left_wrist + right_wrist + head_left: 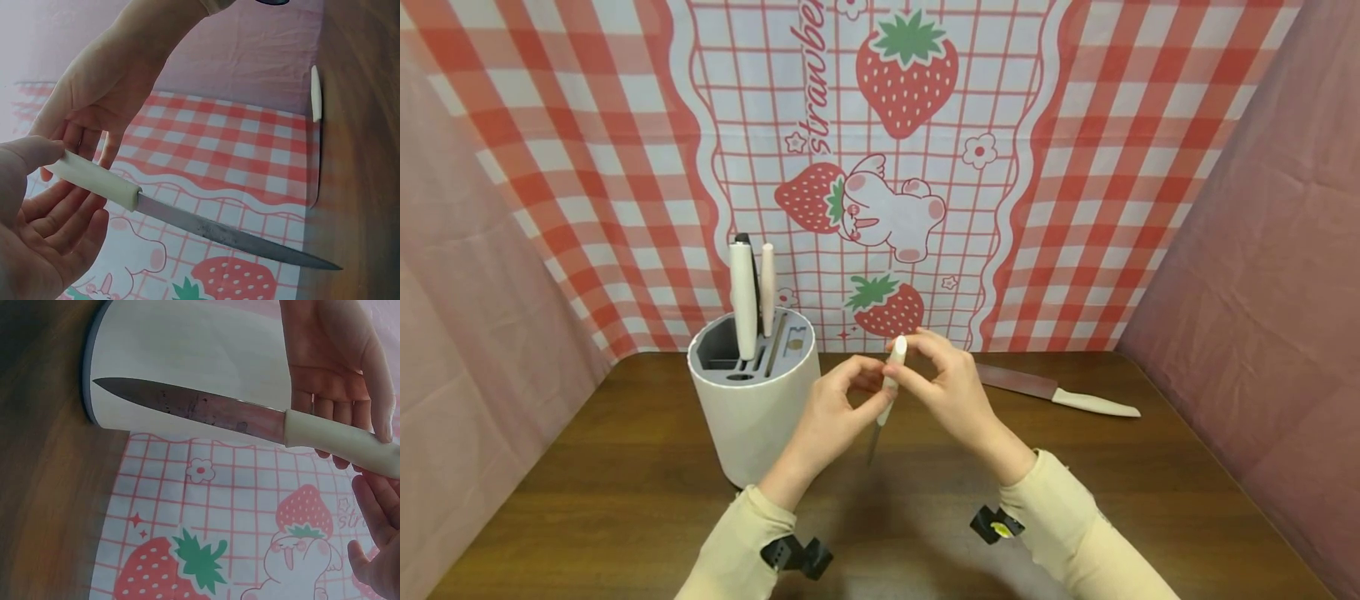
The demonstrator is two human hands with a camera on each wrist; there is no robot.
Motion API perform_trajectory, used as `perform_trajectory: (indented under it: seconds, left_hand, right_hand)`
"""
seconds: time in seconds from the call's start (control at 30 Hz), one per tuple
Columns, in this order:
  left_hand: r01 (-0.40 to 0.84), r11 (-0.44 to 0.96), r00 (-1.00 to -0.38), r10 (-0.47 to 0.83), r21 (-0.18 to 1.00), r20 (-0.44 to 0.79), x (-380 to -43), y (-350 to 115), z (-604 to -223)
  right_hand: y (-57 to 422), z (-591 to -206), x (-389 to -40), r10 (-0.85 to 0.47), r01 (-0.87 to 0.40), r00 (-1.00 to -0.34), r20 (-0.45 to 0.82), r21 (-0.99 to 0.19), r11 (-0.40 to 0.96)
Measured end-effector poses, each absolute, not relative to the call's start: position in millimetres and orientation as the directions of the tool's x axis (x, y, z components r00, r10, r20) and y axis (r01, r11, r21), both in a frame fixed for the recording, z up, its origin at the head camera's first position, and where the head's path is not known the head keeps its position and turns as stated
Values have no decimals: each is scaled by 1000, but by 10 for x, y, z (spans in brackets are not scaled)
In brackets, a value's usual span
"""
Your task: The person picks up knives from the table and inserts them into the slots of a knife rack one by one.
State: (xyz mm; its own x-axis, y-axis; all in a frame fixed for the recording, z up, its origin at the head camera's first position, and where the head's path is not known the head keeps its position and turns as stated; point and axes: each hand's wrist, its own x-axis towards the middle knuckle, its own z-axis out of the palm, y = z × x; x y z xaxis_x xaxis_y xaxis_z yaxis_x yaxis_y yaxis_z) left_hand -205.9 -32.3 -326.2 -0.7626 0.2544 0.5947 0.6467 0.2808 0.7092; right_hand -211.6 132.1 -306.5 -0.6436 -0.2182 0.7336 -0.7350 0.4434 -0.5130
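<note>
A kitchen knife with a cream handle is held up between both hands, its blade pointing down toward the table. My left hand pinches the handle between thumb and fingers from the left. From the right, thumb and fingers of my right hand pinch it near its upper end. Dark marks show on the blade in the right wrist view. Close beside my left hand stands a white knife block with a grey slotted top. White, black and pink handles stick up from it.
A broad-bladed knife with a cream handle lies on the wooden table at the right, partly behind my right hand. A strawberry-print cloth hangs along the back, with pink cloth at the sides.
</note>
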Motion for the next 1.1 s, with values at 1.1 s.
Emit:
perform_trajectory:
  seconds: [1.1]
  left_hand:
    - [678,270,-733,319,684,601,-2005,-434,-3266]
  right_hand:
    - [1380,-3082,-2102,-182,-792,-572,799,-481,376]
